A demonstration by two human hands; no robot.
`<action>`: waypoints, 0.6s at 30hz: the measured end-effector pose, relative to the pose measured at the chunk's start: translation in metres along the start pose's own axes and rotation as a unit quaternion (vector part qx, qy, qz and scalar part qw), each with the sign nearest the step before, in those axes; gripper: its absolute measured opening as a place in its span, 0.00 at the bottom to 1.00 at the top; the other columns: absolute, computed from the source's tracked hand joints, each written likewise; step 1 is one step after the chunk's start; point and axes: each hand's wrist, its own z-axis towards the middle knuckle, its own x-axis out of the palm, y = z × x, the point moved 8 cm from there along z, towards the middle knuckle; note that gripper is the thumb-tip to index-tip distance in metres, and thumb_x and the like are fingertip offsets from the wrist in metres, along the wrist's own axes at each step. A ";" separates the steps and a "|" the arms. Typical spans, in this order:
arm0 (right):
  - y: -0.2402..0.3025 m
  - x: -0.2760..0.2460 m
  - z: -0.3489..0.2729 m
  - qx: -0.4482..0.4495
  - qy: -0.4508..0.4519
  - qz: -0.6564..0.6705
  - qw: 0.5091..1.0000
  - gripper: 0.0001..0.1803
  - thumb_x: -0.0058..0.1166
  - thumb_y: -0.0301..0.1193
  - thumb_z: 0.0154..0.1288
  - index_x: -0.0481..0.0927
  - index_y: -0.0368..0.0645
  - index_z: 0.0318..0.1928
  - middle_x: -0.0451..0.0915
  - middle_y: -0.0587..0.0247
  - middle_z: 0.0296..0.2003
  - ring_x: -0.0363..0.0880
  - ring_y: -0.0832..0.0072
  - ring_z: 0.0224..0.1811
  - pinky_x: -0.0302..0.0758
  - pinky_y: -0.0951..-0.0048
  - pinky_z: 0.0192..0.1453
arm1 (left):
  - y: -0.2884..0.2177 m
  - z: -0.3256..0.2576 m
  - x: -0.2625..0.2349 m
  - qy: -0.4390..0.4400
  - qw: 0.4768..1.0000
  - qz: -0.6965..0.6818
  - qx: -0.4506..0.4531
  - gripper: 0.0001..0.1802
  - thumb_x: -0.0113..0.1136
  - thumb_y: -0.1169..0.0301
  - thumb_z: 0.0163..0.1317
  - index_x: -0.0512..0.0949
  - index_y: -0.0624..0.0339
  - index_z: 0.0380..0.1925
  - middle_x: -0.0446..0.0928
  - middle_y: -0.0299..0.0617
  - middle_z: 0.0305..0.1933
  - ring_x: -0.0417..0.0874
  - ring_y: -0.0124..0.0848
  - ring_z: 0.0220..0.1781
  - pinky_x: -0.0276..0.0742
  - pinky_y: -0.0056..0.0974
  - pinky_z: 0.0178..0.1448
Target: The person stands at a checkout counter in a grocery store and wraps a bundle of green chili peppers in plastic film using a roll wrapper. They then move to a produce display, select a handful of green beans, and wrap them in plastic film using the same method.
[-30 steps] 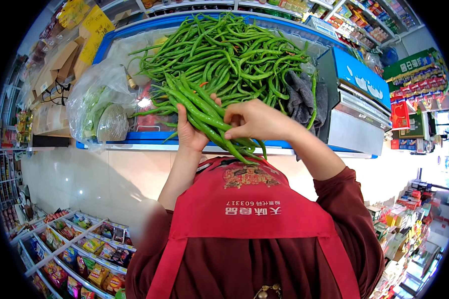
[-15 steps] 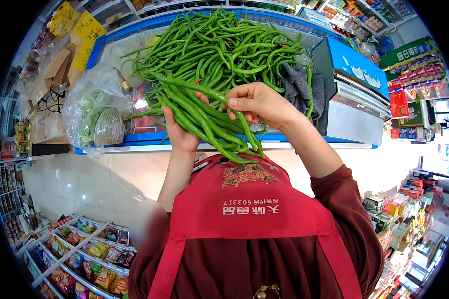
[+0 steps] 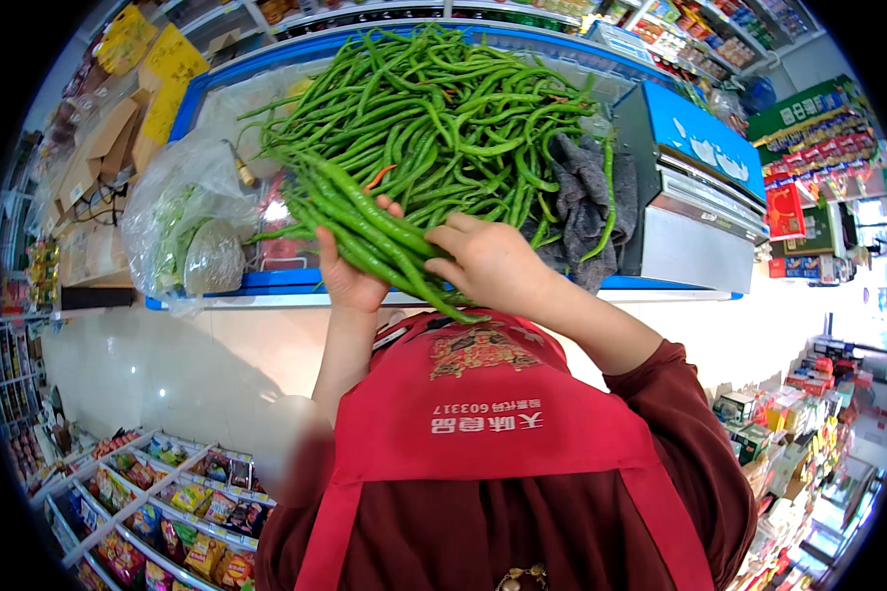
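Green chilli peppers (image 3: pixel 365 222), a bunch too thick to count, lie gripped across the left hand (image 3: pixel 350 276) while the right hand (image 3: pixel 493 266) closes on their stems, above one heaped pile (image 3: pixel 443 108) in a blue counter (image 3: pixel 266 286) beside one plastic bag (image 3: pixel 182 231).

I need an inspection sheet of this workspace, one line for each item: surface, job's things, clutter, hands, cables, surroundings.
Surface: blue-rimmed display bin, heaped with long green chili peppers.
Job's things: bunch of green peppers gathered between both hands, tips pointing toward the red apron.
Clutter: grey cloth on the pile's right edge; clear plastic bag with greens at the left.
Hands: left hand supports the bunch from below; right hand closed over it.
Cables: dark cords by the cardboard at far left.
Surroundings: weighing scale at right; snack shelves below.
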 end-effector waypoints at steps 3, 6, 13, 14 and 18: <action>-0.023 -0.010 -0.007 0.040 -0.073 0.068 0.994 0.10 0.56 0.31 0.55 0.78 0.37 0.34 0.76 0.57 0.27 0.77 0.64 0.26 0.73 0.67 0.31 | -0.005 -0.004 -0.005 0.007 0.999 -0.035 -0.015 0.42 0.67 0.51 0.48 0.63 0.63 0.57 0.69 0.46 0.54 0.68 0.40 0.57 0.59 0.48 0.66; -0.108 -0.017 -0.022 0.195 -0.085 0.093 0.973 0.09 0.54 0.30 0.57 0.79 0.35 0.28 0.77 0.58 0.21 0.77 0.72 0.22 0.73 0.71 0.28 | -0.014 -0.006 -0.009 0.053 0.998 -0.045 0.000 0.41 0.62 0.47 0.51 0.62 0.61 0.59 0.68 0.45 0.55 0.68 0.42 0.58 0.59 0.51 0.65; -0.300 0.066 -0.104 0.519 -0.018 0.180 0.836 0.15 0.55 0.36 0.58 0.79 0.33 0.33 0.79 0.56 0.23 0.79 0.73 0.20 0.75 0.74 0.24 | -0.023 -0.009 -0.012 0.014 0.995 -0.099 0.003 0.40 0.69 0.55 0.46 0.63 0.59 0.56 0.68 0.40 0.51 0.69 0.37 0.53 0.57 0.49 0.65; -0.301 0.078 -0.101 0.518 -0.053 0.235 0.821 0.15 0.54 0.36 0.59 0.79 0.34 0.32 0.78 0.59 0.22 0.79 0.76 0.21 0.74 0.76 0.23 | -0.026 -0.009 -0.014 0.012 0.994 -0.107 0.003 0.39 0.69 0.55 0.47 0.63 0.59 0.56 0.68 0.40 0.51 0.69 0.37 0.53 0.57 0.48 0.65; -0.294 0.087 -0.089 0.503 -0.100 0.284 0.810 0.13 0.56 0.36 0.60 0.77 0.37 0.32 0.75 0.66 0.21 0.75 0.80 0.20 0.70 0.80 0.20 | -0.043 -0.014 -0.026 -0.016 0.994 -0.099 0.044 0.38 0.69 0.57 0.46 0.64 0.59 0.55 0.70 0.40 0.49 0.70 0.37 0.51 0.61 0.46 0.62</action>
